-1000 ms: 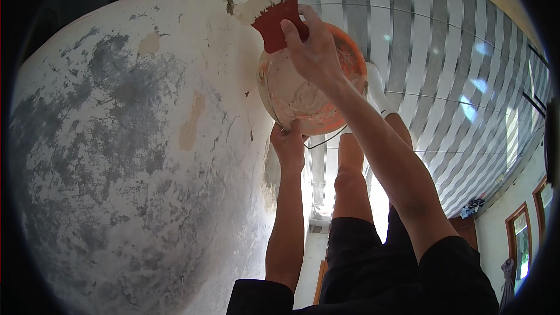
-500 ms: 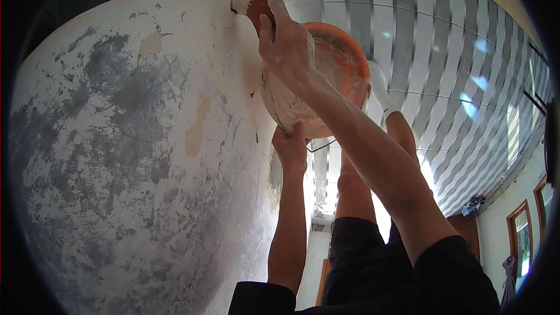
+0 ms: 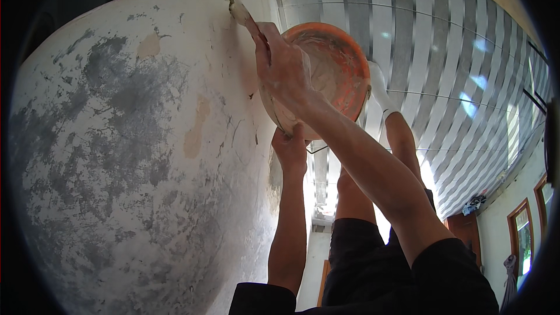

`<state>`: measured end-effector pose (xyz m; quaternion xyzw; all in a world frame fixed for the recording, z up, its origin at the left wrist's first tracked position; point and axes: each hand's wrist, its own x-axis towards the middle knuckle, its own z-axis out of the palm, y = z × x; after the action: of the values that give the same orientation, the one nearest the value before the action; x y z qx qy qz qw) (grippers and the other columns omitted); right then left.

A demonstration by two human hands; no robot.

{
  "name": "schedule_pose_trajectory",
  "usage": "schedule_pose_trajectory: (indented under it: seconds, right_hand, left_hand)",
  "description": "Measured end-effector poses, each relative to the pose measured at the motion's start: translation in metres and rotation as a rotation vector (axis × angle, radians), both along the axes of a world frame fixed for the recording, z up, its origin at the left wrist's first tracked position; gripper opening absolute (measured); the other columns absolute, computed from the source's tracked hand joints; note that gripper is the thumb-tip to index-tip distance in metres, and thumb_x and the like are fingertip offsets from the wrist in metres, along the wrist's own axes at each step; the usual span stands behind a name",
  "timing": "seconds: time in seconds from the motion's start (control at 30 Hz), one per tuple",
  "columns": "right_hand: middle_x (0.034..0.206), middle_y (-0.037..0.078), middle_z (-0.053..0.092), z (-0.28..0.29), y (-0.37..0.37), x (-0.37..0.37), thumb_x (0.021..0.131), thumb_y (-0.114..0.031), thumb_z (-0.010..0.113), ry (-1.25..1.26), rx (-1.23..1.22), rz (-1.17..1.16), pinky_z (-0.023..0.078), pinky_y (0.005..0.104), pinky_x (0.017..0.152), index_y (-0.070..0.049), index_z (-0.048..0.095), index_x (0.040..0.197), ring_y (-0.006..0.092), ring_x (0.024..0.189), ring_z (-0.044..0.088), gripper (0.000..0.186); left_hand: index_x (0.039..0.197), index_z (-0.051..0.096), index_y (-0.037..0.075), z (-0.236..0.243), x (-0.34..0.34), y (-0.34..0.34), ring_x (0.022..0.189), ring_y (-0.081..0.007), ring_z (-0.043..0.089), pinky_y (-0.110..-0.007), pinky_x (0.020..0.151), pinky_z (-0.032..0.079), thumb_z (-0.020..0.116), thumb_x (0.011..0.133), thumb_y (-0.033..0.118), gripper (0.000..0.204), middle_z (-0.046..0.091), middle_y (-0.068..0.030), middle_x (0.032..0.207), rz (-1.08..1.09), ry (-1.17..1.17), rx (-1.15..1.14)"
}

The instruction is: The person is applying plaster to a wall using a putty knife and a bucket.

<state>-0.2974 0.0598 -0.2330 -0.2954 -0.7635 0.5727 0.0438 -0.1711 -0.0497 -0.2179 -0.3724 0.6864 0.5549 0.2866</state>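
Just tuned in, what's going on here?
A person's left hand holds a bucket by its near rim, with pale paste inside. The right hand grips a scraper, seen nearly edge-on, its tip at the patchy wall. Whether it touches, I can't tell.

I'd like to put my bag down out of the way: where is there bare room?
The striped floor looks bare between the white sock and the cloth-like bundle. It's crowded around the bucket: left hand at its rim, right hand in front with the scraper, patchy wall alongside.
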Motion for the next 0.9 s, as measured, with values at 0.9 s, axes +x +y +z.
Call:
schedule_pose_trajectory:
  seconds: [0.9]
  right_hand:
    - [0.075,0.017,0.065,-0.016,0.036,-0.008,0.097,-0.026,0.047,0.055,0.097,0.043,0.047,0.0485,0.060,-0.011,0.054,0.113,0.0399,0.064,0.062,0.023]
  left_hand:
    - [0.112,0.053,-0.007,0.004,0.004,0.000,0.090,-0.0195,0.064,-0.032,0.077,0.059,0.056,0.088,0.004,0.026,0.062,-0.0135,0.105,0.000,0.039,0.020]
